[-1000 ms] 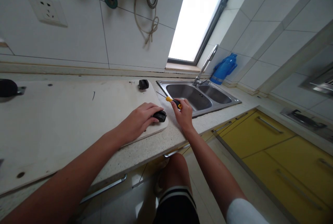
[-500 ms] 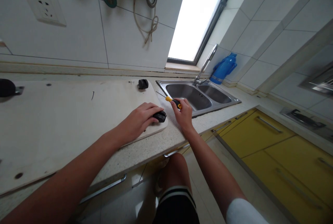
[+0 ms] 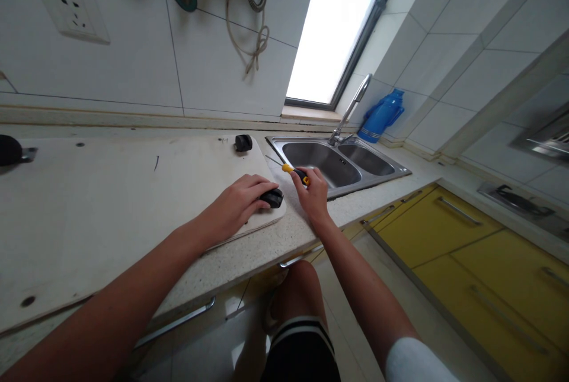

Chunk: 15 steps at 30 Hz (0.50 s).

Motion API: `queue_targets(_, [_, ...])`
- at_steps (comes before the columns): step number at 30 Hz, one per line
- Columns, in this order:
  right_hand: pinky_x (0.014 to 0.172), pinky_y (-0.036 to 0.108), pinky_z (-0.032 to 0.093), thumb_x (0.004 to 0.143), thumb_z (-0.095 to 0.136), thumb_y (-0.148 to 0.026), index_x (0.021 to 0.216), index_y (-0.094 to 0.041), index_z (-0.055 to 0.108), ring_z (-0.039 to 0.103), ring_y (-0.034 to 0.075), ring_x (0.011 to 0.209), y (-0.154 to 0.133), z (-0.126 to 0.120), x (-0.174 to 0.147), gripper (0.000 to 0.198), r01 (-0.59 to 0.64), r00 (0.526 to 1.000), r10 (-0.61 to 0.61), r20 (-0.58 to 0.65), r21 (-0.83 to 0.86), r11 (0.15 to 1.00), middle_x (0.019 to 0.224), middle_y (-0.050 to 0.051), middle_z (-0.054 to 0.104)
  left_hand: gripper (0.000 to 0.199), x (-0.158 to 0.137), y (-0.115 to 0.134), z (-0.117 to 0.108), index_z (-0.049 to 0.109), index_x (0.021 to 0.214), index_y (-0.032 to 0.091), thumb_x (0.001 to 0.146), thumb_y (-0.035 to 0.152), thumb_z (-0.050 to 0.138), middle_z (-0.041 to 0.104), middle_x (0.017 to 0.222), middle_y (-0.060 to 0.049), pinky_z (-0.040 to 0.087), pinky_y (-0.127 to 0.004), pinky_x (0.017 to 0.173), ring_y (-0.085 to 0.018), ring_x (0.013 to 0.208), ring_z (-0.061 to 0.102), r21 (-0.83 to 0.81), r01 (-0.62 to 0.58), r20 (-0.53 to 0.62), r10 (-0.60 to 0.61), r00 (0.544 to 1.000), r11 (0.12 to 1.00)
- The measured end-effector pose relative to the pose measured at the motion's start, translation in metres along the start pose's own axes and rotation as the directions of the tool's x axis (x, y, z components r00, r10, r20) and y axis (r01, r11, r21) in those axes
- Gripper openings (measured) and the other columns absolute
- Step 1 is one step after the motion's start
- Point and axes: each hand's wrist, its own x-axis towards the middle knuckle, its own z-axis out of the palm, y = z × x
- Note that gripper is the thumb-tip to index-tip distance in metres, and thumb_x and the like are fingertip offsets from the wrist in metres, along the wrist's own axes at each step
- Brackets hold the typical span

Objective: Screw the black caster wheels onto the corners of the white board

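A white board (image 3: 133, 210) lies flat on the countertop. At its near right corner, my left hand (image 3: 244, 199) grips a black caster wheel (image 3: 272, 197) between thumb and fingers. My right hand (image 3: 312, 189), just to the right of the board, is closed round a screwdriver (image 3: 294, 172) with a yellow and black handle. The screwdriver's thin shaft points left and away, apart from the caster. A second black caster (image 3: 243, 143) stands at the far right corner of the board, and another dark caster (image 3: 9, 150) with a metal plate is at the far left.
Right of the board is a double steel sink (image 3: 284, 144) with a curved faucet (image 3: 355, 106). A blue thermos (image 3: 383, 115) stands in the corner behind it. Yellow cabinets (image 3: 438, 228) run along the right. Hoses and a cord (image 3: 260, 44) hang on the tiled wall.
The whole view has shifted very slightly. Both hands keep their places, the left on the caster and the right round the screwdriver.
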Motion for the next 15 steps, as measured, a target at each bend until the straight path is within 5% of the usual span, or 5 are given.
queue_targets(15, [0.087, 0.04, 0.054, 0.107, 0.063, -0.064, 0.118, -0.023, 0.081, 0.071, 0.024, 0.094, 0.0003, -0.0001, 0.0, 0.047, -0.003, 1.0, 0.003, -0.001, 0.009, 1.0, 0.107, 0.01, 0.074, 0.036, 0.0001, -0.0004, 0.0007, 0.07, 0.145, 0.017, 0.112, 0.025, 0.056, 0.075, 0.137, -0.013, 0.056, -0.048, 0.116, -0.029, 0.127, 0.068, 0.012, 0.024, -0.026, -0.023, 0.999, 1.0])
